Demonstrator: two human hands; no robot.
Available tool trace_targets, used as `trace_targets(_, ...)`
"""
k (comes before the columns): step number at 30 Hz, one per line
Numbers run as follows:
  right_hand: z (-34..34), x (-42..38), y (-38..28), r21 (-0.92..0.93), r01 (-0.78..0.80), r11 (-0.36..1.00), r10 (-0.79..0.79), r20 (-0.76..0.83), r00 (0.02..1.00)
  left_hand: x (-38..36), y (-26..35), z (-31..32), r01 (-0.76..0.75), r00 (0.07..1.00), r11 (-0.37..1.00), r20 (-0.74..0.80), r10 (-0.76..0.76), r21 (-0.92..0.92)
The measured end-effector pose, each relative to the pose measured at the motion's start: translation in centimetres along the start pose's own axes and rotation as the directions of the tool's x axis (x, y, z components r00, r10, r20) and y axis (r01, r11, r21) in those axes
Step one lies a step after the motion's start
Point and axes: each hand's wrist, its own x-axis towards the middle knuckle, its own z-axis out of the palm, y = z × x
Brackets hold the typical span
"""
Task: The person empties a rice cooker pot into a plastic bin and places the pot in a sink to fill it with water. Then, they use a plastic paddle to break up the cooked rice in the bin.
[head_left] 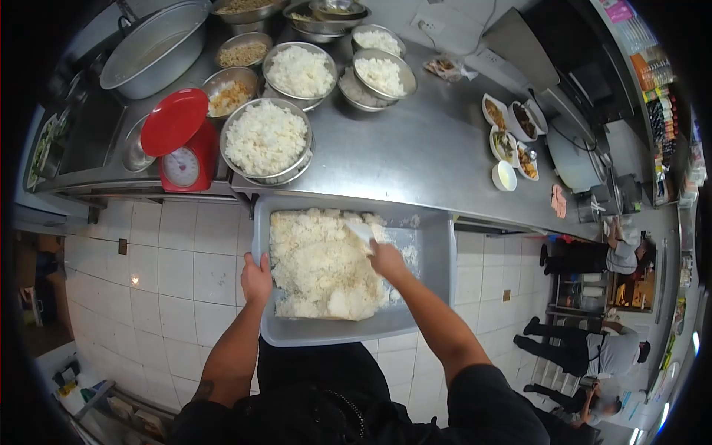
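A grey plastic tub (437, 274) is in front of me, its far side by the steel counter. White cooked rice (322, 259) fills its left and middle parts, with loose grains scattered to the right. My left hand (256, 279) grips the tub's left wall, thumb up at the rim. In my right hand (387, 259) is a white rice paddle (360, 228), its blade against the rice near the far edge. The fingers are wrapped round its handle, which they mostly hide.
On the counter (371, 159) stand a red dial scale (182, 141), several metal bowls of rice (268, 137) and a large grey basin (157, 48). Small white dishes of food (512, 141) sit at the right. Several people (593, 352) are farther off at right.
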Motion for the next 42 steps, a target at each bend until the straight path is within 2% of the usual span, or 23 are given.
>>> trace_targets(4,-5.3,-5.4,-0.4,-0.029,-0.008,1.000,0.010,0.080,0.997,-0.5,0.0,-0.4,0.023,1.000,0.999,0.020,-0.023,0.040)
trace_targets(7,-4.7,-1.5,-0.8,-0.095,0.031,0.995,-0.017,0.142,0.990,-0.4,-0.3,0.1,-0.006,1.000,1.000,-0.021,0.005,-0.012)
trace_targets(9,-2.7,2.3,-2.3,-0.075,0.029,0.997,-0.019,0.128,0.992,-0.3,0.1,0.0,0.017,1.000,1.000,-0.016,-0.017,0.001)
trace_targets(12,-3.1,2.8,-5.3,-0.050,-0.074,0.996,0.082,0.173,0.982,-0.6,-0.3,-0.5,0.032,0.999,0.999,0.024,-0.033,0.037)
trace_targets(13,-1.1,1.7,-4.3,-0.050,-0.086,0.995,0.093,0.166,0.982,-0.5,0.1,-0.4,0.026,0.999,0.999,0.027,-0.027,0.027)
trace_targets(15,4.1,0.3,-1.7,0.076,-0.020,0.997,0.027,-0.091,0.995,-0.7,0.3,-0.3,0.017,1.000,1.000,0.022,-0.018,0.008)
trace_targets(16,3.2,-0.7,-2.0,0.072,-0.011,0.997,0.019,-0.102,0.995,-0.6,0.1,-0.4,0.027,0.999,1.000,0.024,-0.027,0.010)
trace_targets(19,-3.0,-6.3,-1.1,0.024,0.020,1.000,-0.021,0.044,0.999,-0.7,-0.2,-0.1,0.004,1.000,1.000,-0.028,-0.004,0.012)
trace_targets(22,-8.1,-3.4,0.4,0.039,0.012,0.999,-0.014,0.056,0.998,-0.4,-0.3,0.0,0.036,0.999,0.999,0.016,-0.036,0.005)
trace_targets(24,-6.1,2.2,2.3,0.061,0.054,0.997,-0.051,-0.049,0.997,-0.2,-0.4,0.3,0.042,0.999,0.999,0.010,-0.042,0.003)
trace_targets(27,3.0,5.2,-1.5,0.072,0.031,0.997,-0.033,0.025,0.999,0.1,-0.2,0.0,0.031,0.999,0.999,0.020,-0.031,0.020)
trace_targets(28,3.7,2.9,-3.7,0.097,-0.018,0.995,0.016,0.016,1.000,-0.3,-0.4,0.1,0.035,0.999,0.999,0.029,-0.035,0.016)
trace_targets(30,2.6,-2.5,-5.4,0.119,-0.077,0.990,0.077,0.003,0.997,-0.5,-0.6,0.2,0.037,0.999,0.999,0.033,-0.038,0.011)
trace_targets(32,1.0,-6.0,-4.3,0.151,-0.003,0.989,-0.005,0.047,0.999,-0.3,-0.4,0.1,0.043,0.999,0.999,0.027,-0.043,-0.002)
trace_targets(34,0.2,-7.0,-3.9,0.115,0.006,0.993,-0.017,0.103,0.995,-0.3,-0.5,0.1,0.027,1.000,1.000,0.013,-0.027,0.009)
trace_targets(35,-0.2,-6.8,-3.8,0.084,0.017,0.996,-0.030,0.154,0.988,-0.2,-0.5,0.1,0.033,0.999,0.999,0.009,-0.033,0.004)
trace_targets(38,2.6,-0.4,-5.2,0.087,-0.002,0.996,-0.010,0.136,0.991,-0.1,-0.3,0.1,0.041,0.999,0.999,0.033,-0.041,0.011)
trace_targets(42,2.9,0.2,-7.2,0.147,-0.087,0.985,0.077,0.075,0.994,-0.6,-0.3,-0.1,0.026,1.000,1.000,0.010,-0.026,0.007)
